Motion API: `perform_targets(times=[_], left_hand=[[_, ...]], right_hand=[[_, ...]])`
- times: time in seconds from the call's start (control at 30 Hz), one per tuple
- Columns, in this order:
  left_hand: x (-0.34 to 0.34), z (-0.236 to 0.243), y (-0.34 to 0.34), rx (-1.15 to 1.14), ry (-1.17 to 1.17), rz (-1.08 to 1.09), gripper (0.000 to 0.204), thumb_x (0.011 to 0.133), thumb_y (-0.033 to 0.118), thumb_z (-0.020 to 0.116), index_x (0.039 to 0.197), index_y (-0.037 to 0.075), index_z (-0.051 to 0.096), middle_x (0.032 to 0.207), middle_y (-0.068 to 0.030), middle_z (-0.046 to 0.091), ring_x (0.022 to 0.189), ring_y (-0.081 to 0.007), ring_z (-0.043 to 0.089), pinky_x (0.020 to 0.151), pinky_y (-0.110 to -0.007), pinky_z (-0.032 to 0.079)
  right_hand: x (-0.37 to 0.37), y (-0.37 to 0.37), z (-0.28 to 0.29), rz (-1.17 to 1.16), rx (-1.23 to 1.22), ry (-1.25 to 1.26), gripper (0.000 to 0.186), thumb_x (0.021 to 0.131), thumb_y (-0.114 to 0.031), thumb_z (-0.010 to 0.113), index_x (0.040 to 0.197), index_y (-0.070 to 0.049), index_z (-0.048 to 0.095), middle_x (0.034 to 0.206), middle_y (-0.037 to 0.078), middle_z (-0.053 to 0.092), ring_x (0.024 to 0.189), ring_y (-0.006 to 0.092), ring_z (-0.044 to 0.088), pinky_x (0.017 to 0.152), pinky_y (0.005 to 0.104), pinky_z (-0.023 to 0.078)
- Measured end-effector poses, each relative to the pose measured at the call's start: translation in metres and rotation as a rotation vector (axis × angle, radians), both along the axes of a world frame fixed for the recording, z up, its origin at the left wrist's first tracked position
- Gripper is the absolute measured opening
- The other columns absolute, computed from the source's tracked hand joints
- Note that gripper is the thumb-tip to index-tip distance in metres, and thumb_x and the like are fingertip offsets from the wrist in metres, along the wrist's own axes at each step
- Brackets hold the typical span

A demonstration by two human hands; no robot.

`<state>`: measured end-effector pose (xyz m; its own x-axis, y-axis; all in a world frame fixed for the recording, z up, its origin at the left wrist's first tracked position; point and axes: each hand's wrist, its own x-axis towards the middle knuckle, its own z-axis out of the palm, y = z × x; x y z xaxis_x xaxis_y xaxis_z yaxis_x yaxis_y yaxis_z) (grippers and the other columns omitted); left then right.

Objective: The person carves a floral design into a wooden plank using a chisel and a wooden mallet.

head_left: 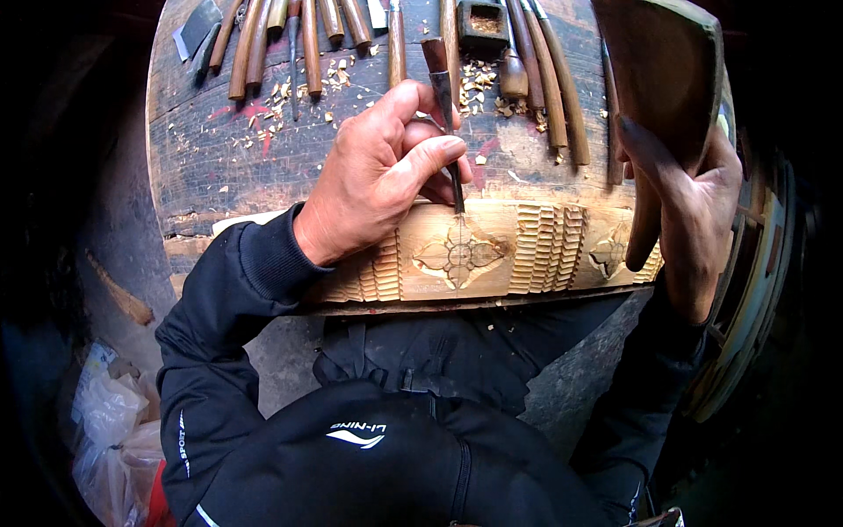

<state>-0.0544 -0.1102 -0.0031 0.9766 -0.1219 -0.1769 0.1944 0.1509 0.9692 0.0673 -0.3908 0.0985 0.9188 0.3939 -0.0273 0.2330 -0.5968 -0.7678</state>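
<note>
My left hand pinches a dark wood-carving chisel upright, its tip on the upper edge of a pale wooden board. Just below the tip is a carved four-petal flower, with pencil lines on it. Bands of rippled notches flank the flower, and part of a second flower shows farther right. My right hand is closed round the handle of a broad wooden mallet, raised over the board's right end. Its head hides part of the bench.
Several wooden-handled carving tools lie along the far side of the worn workbench. Among them sits a small square block with a hollow. Wood chips are scattered about. Plastic bags lie on the floor at left.
</note>
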Motion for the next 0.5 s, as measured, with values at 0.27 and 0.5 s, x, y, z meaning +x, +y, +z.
perform_targets(times=[0.27, 0.5], left_hand=[[0.001, -0.002, -0.002, 0.001, 0.025, -0.001, 0.026, 0.116, 0.015, 0.063, 0.136, 0.002, 0.051, 0.103, -0.0141, 0.079, 0.088, -0.0170, 0.080, 0.077, -0.029, 0.068], [0.004, 0.002, -0.004, 0.029, 0.006, -0.020, 0.027, 0.117, 0.016, 0.064, 0.136, 0.001, 0.052, 0.102, -0.0126, 0.078, 0.089, -0.0163, 0.079, 0.077, -0.029, 0.068]], right_hand=[[0.012, -0.004, -0.026, 0.060, 0.090, -0.028, 0.048, 0.095, -0.034, 0.091, 0.127, -0.002, 0.077, 0.090, 0.007, 0.079, 0.073, 0.0116, 0.073, 0.064, 0.0262, 0.058], [0.019, -0.002, -0.033, 0.055, 0.025, -0.008, 0.048, 0.093, -0.037, 0.091, 0.121, -0.001, 0.076, 0.090, 0.008, 0.077, 0.078, 0.0153, 0.074, 0.072, 0.0299, 0.060]])
